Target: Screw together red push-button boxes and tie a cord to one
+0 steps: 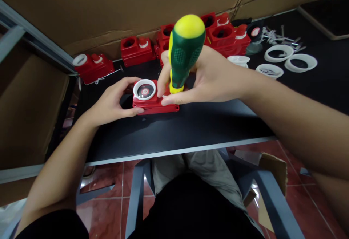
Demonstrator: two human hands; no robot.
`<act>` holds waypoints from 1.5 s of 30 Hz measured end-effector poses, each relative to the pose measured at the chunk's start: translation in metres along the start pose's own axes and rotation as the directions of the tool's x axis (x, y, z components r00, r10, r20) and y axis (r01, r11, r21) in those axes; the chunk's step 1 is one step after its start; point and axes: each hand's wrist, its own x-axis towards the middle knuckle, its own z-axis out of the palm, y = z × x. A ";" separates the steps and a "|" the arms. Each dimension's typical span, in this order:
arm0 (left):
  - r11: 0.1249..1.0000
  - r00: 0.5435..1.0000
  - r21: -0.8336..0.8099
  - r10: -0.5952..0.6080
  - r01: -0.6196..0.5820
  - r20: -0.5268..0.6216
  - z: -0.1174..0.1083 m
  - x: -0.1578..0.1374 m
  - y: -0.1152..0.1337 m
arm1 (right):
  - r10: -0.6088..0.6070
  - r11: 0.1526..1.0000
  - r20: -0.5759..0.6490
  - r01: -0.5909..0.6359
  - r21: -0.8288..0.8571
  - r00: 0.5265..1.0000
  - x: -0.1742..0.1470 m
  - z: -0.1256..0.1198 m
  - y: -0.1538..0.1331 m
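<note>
A red plastic housing with a white ring round a dark round face lies on the black table. My left hand grips its left end, thumb at the front and fingers behind. My right hand is closed at a screwdriver with a green and yellow handle, which stands nearly upright over the right part of the housing. The thumb and a finger of that hand reach down beside the housing's right part. The screwdriver's tip is hidden behind the fingers.
Several similar red housings stand along the cardboard wall at the back. White rings and a pile of small metal parts lie at the right. A flat dark panel rests in the far right corner. The table's front edge is near my lap.
</note>
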 end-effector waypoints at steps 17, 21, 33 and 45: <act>0.997 0.997 0.042 0.070 -0.071 0.016 0.000 0.003 -0.008 | 0.025 0.908 0.251 -0.127 0.400 0.968 0.000 -0.023 0.010; 0.997 0.998 0.045 0.069 -0.069 0.002 0.001 0.003 -0.008 | 0.077 0.913 0.236 -0.163 0.374 0.969 0.000 -0.024 0.008; 0.996 0.997 0.048 0.077 -0.077 0.000 0.000 0.002 -0.007 | 0.076 0.976 0.010 -0.077 0.203 0.997 0.001 -0.006 0.005; 0.997 0.998 0.044 0.056 -0.057 0.015 -0.003 -0.001 -0.010 | 0.092 0.955 0.035 -0.098 0.281 0.995 0.000 -0.016 0.007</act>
